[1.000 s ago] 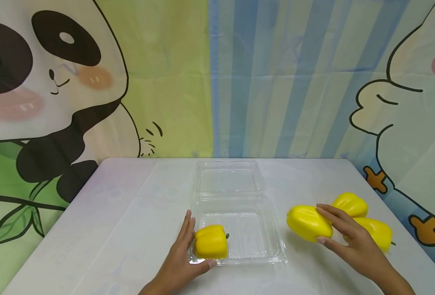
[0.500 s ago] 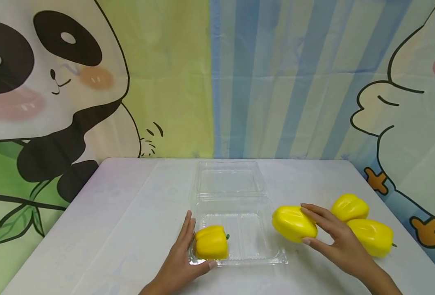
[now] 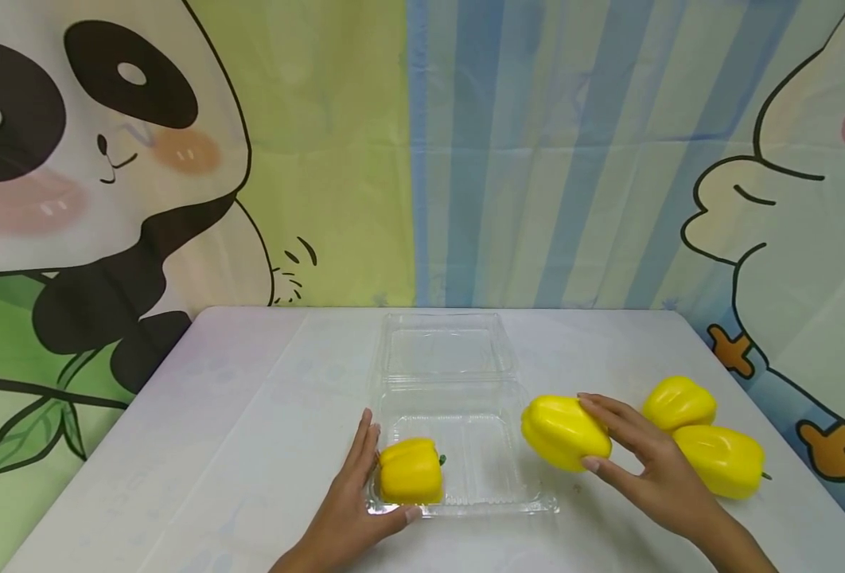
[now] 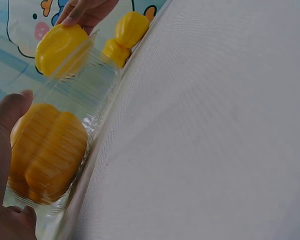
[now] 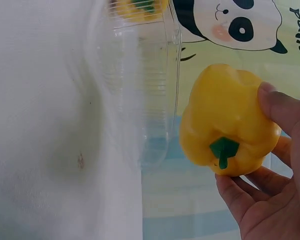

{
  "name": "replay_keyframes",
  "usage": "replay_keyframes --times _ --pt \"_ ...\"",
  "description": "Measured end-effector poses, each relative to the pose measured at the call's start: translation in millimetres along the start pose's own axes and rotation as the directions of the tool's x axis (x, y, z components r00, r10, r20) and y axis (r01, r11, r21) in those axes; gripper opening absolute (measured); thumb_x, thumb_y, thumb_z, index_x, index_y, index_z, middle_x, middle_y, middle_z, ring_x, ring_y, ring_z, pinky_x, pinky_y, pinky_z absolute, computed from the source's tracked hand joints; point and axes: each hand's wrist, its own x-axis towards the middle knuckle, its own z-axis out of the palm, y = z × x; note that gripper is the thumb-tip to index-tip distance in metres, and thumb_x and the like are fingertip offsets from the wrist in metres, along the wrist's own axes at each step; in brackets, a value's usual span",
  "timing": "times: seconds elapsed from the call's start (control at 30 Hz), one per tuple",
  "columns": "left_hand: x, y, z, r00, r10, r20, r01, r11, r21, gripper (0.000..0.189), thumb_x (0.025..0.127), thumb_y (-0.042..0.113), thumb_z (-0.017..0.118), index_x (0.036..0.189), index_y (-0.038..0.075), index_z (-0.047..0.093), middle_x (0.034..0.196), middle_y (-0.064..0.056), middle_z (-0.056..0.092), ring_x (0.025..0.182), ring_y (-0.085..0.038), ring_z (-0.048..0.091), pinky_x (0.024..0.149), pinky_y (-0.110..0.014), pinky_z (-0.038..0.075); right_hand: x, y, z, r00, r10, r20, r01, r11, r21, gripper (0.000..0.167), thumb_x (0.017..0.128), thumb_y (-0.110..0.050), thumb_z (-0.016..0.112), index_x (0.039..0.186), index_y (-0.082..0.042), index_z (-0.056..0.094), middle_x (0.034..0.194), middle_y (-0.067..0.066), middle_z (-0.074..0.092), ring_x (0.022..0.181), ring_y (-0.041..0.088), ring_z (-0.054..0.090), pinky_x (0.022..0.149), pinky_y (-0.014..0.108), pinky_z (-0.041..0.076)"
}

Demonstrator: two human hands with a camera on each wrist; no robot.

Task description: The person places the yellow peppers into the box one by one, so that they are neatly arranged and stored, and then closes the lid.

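Note:
A clear plastic clamshell container (image 3: 476,454) lies open on the table, its lid (image 3: 444,346) folded back. Inside its left front corner sits one yellow bell pepper (image 3: 411,471). My left hand (image 3: 347,497) rests at that corner with straight, spread fingers, thumb along the front rim. Raised above the table at the container's right edge is another yellow bell pepper (image 3: 564,432). My right hand (image 3: 655,465) pinches it between thumb and fingers at its stem end; the green stem (image 5: 224,150) shows in the right wrist view.
Two more yellow bell peppers lie on the table at the right: a rear one (image 3: 680,400) and a front one (image 3: 722,460), close together. The white table (image 3: 200,461) ends at a printed cloth backdrop (image 3: 336,143) with a panda.
My right hand has carried its bell pepper leftward, away from the two at the right, to the container's right edge; it slowed lately. The left hand stays in place.

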Motion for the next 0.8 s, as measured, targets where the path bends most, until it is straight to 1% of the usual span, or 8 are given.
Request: replay_keyframes --times 0.07,0.17,0.27,0.33,0.43,0.57,0.67,0.8 --pt "0.2 -0.6 0.4 1.000 0.009 0.003 -0.009 1.000 -0.004 0.119 0.068 0.049 0.085 0.156 0.009 0.016 0.161 0.016 -0.004 0.142 -0.027 0.027 0.108 -0.050 0.029 0.6 -1 0 1.000 0.003 0.004 -0.003 1.000 0.004 0.066 0.083 -0.006 0.077 0.143 -0.015 0.051 0.141 0.004 0.049 0.124 -0.006 0.043 0.093 0.008 0.037" --pt "0.6 -1.6 0.9 1.000 0.010 0.010 -0.010 1.000 -0.010 0.119 0.069 0.050 0.085 0.157 0.012 0.015 0.161 0.017 -0.004 0.142 -0.025 0.025 0.108 -0.046 0.031 1.7 -3 0 1.000 0.008 0.009 -0.008 1.000 0.013 0.066 0.084 -0.006 0.076 0.143 -0.016 0.050 0.141 0.003 0.049 0.124 -0.006 0.043 0.092 0.008 0.038" --pt "0.7 -2.1 0.1 1.000 0.012 0.009 -0.012 1.000 -0.003 0.120 0.069 0.051 0.084 0.158 0.019 0.011 0.162 0.014 -0.002 0.142 -0.023 0.026 0.107 -0.044 0.032 4.0 -4 3 1.000 -0.010 0.021 0.010 1.000 0.017 0.066 0.084 -0.007 0.076 0.144 -0.016 0.049 0.142 0.003 0.049 0.124 -0.005 0.043 0.092 0.008 0.039" --pt "0.7 -2.1 -0.6 1.000 0.021 0.002 -0.021 1.000 0.004 0.120 0.069 0.051 0.084 0.158 0.022 0.008 0.162 0.008 0.001 0.141 -0.025 0.028 0.107 -0.045 0.033 6.2 -6 5 0.999 -0.037 0.031 0.036 0.999 0.017 0.066 0.084 -0.007 0.076 0.144 -0.015 0.049 0.143 0.003 0.049 0.126 -0.003 0.043 0.092 0.009 0.040" --pt "0.9 -2.1 -1.1 1.000 0.011 0.002 -0.011 1.000 -0.005 0.121 0.068 0.051 0.085 0.157 0.027 0.006 0.163 0.006 0.002 0.141 -0.025 0.028 0.107 -0.045 0.033 9.2 -7 7 0.997 -0.066 0.042 0.065 0.998 0.021 0.066 0.083 -0.008 0.077 0.143 -0.015 0.050 0.142 0.003 0.049 0.126 -0.001 0.044 0.093 0.010 0.041" --pt "0.8 -2.9 -0.8 1.000 0.000 0.004 0.000 1.000 0.016 0.120 0.069 0.053 0.083 0.158 0.019 0.010 0.162 0.011 -0.001 0.140 -0.026 0.031 0.108 -0.049 0.030 13.5 -8 10 0.994 -0.083 0.066 0.080 0.996 0.042 0.066 0.083 -0.009 0.077 0.143 -0.015 0.051 0.143 0.003 0.048 0.127 0.001 0.044 0.095 0.012 0.040" --pt "-0.2 -3.9 -0.3 1.000 0.023 0.003 -0.023 0.999 0.034 0.119 0.070 0.051 0.083 0.157 0.010 0.014 0.161 0.014 -0.004 0.140 -0.028 0.031 0.108 -0.050 0.030 16.1 -9 12 0.992 -0.093 0.084 0.088 0.995 0.055 0.065 0.084 -0.009 0.077 0.143 -0.014 0.050 0.144 0.003 0.047 0.128 0.003 0.044 0.096 0.014 0.040" --pt "-0.6 -4.0 -0.2 0.999 0.048 0.004 -0.048 0.998 0.028 0.117 0.071 0.049 0.084 0.156 0.006 0.015 0.161 0.014 -0.005 0.141 -0.028 0.029 0.107 -0.048 0.031 19.6 -12 16 0.987 -0.136 0.081 0.130 0.988 0.081 0.066 0.083 -0.006 0.077 0.143 -0.012 0.050 0.144 0.004 0.047 0.129 0.006 0.045 0.097 0.014 0.041"
